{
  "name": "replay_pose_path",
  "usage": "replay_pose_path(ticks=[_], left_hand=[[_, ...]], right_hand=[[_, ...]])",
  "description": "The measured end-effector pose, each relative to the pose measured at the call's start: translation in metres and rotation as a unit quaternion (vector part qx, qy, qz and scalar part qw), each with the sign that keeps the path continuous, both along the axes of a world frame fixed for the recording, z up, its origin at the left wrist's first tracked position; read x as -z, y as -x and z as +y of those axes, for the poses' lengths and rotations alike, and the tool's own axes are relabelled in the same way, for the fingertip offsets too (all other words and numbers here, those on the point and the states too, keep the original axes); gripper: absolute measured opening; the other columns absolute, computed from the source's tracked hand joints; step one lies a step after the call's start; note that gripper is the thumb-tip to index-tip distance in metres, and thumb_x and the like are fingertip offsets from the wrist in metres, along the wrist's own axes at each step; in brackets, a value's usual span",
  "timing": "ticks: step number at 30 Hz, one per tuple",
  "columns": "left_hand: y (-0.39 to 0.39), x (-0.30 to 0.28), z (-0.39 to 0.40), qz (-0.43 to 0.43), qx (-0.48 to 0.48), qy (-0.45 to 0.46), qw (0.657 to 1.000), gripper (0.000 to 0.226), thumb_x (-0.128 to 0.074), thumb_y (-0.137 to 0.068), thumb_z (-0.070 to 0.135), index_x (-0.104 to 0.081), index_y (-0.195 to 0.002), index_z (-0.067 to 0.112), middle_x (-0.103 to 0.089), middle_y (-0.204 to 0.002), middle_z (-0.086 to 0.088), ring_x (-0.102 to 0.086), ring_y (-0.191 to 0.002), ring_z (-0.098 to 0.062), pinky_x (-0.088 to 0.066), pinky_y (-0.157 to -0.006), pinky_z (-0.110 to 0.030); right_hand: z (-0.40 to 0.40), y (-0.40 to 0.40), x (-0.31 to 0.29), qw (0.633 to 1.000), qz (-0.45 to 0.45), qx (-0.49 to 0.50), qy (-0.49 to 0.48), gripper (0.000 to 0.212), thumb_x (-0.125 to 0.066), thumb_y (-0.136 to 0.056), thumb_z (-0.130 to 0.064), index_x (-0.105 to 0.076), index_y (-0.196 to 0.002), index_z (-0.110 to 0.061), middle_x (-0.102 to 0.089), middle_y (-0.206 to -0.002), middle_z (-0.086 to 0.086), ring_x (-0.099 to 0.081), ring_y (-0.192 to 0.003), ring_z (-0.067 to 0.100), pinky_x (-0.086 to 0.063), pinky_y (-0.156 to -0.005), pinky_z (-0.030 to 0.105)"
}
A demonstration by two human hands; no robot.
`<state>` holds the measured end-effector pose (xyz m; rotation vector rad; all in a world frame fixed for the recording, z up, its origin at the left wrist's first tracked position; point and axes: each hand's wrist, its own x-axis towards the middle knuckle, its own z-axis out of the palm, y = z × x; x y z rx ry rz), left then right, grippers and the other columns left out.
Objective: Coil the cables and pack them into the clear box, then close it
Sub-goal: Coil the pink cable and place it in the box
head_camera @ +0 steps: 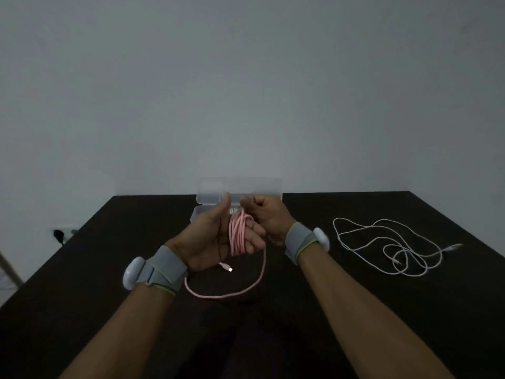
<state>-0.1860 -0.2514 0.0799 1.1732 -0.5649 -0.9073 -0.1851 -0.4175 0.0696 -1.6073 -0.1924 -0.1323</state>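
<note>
**Pink cable half-wound on the left hand**

Pink cable (238, 236) sits in several loops around the fingers (252, 240) of the left hand (213, 239), which is held palm up above the table (355, 310). Those fingers curl over the loops and press together; the thumb points up and away from them. Below the fingers a loose length of the cable hangs in a wide arc under the left wrist, and its plug end dangles just below the palm.

The right hand (266, 217) is closed in a fist just beside the left fingertips, pinching the cable at the top of the loops. Whether a thin dark strand near both hands belongs to the cable, I cannot tell.

Beyond the fingers stands the box (240, 192), its lid raised, partly hidden by both hands. Well to the right of the right hand, a white cable (388, 250) lies in loose tangles on the table. Both wrists wear grey bands (300, 242) with white pods.
</note>
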Motion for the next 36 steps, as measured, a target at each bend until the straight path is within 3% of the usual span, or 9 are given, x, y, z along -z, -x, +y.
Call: replay_pose_path(ticks=[3,9,15,20,23,26,30,32,36], left_hand=[[0.000,0.000,0.000,0.055,0.013,0.103,0.993,0.088,-0.022,-0.094,0.063,-0.055,-0.121,-0.015,-0.067,-0.104,-0.026,-0.067,-0.093,-0.030,-0.053,-0.092,-0.036],[-0.015,-0.002,0.003,0.034,-0.166,0.109,0.980,0.081,-0.017,-0.097,0.059,-0.052,-0.132,-0.006,-0.062,-0.128,-0.022,-0.059,-0.118,-0.031,-0.049,-0.100,-0.032],[-0.017,0.012,0.002,-0.062,-0.195,-0.057,0.977,0.078,-0.013,-0.095,0.061,-0.047,-0.134,0.003,-0.066,-0.121,-0.018,-0.058,-0.121,-0.030,-0.043,-0.104,-0.038],[0.003,0.009,-0.008,-0.130,-0.159,-0.059,0.977,0.063,-0.010,-0.099,0.052,-0.061,-0.117,0.020,-0.072,-0.114,-0.007,-0.066,-0.109,-0.018,-0.053,-0.087,-0.026],[0.006,0.005,-0.009,-0.158,-0.145,-0.080,0.973,0.072,-0.005,-0.098,0.053,-0.059,-0.120,0.010,-0.067,-0.115,-0.025,-0.067,-0.099,-0.027,-0.055,-0.084,-0.029],[0.005,0.004,-0.007,-0.147,-0.093,-0.091,0.981,0.091,-0.006,-0.091,0.063,-0.056,-0.121,-0.007,-0.068,-0.109,-0.027,-0.066,-0.094,-0.029,-0.049,-0.091,-0.035],[0.004,0.002,-0.010,-0.087,-0.093,0.026,0.992,0.087,-0.019,-0.086,0.066,-0.060,-0.118,-0.005,-0.068,-0.108,-0.025,-0.068,-0.094,-0.028,-0.050,-0.094,-0.035],[-0.002,0.001,-0.011,-0.073,-0.122,0.065,0.988,0.086,-0.020,-0.087,0.064,-0.056,-0.125,-0.004,-0.067,-0.119,-0.022,-0.066,-0.107,-0.029,-0.049,-0.100,-0.033],[-0.016,0.003,-0.008,-0.060,-0.196,0.107,0.973,0.082,-0.015,-0.093,0.060,-0.044,-0.136,-0.004,-0.062,-0.130,-0.018,-0.060,-0.120,-0.027,-0.044,-0.107,-0.033]], right_hand=[[0.018,0.012,0.020,0.983,0.109,-0.053,-0.135,0.042,-0.032,-0.104,-0.023,-0.059,-0.072,-0.016,-0.050,-0.046,-0.004,-0.050,-0.037,0.008,-0.037,-0.037,0.016],[0.034,0.044,0.056,0.986,0.082,-0.042,0.139,0.026,-0.043,-0.102,-0.031,-0.064,-0.106,-0.017,-0.054,-0.064,0.000,-0.048,-0.050,0.004,-0.041,-0.050,0.021],[0.023,0.051,0.008,0.954,-0.030,-0.086,0.286,0.022,-0.055,-0.097,-0.027,-0.066,-0.095,-0.008,-0.061,-0.073,-0.003,-0.057,-0.056,0.006,-0.051,-0.060,0.025],[0.003,0.018,-0.016,0.978,-0.058,-0.016,0.197,0.028,-0.065,-0.092,-0.025,-0.067,-0.085,0.002,-0.066,-0.075,0.027,-0.061,-0.060,0.030,-0.056,-0.055,0.044],[-0.008,-0.003,-0.020,0.989,-0.049,-0.003,0.140,0.024,-0.075,-0.083,-0.022,-0.063,-0.070,-0.006,-0.053,-0.054,0.009,-0.046,-0.043,0.012,-0.040,-0.040,0.024],[-0.011,-0.018,-0.012,0.996,-0.030,0.017,0.082,0.025,-0.079,-0.077,-0.028,-0.061,-0.065,-0.014,-0.045,-0.056,0.006,-0.037,-0.041,0.010,-0.032,-0.040,0.021],[0.000,-0.022,0.019,0.983,0.078,-0.044,-0.159,0.023,-0.053,-0.097,-0.021,-0.065,-0.085,-0.006,-0.046,-0.058,0.007,-0.042,-0.037,0.011,-0.034,-0.033,0.017],[0.010,-0.011,0.037,0.991,0.088,-0.003,-0.099,0.028,-0.040,-0.102,-0.013,-0.067,-0.090,-0.014,-0.049,-0.064,0.003,-0.045,-0.050,0.013,-0.032,-0.040,0.021],[0.023,0.025,0.059,0.991,0.098,-0.046,0.077,0.029,-0.047,-0.100,-0.037,-0.069,-0.088,-0.023,-0.053,-0.063,-0.002,-0.044,-0.048,0.007,-0.035,-0.044,0.022]])
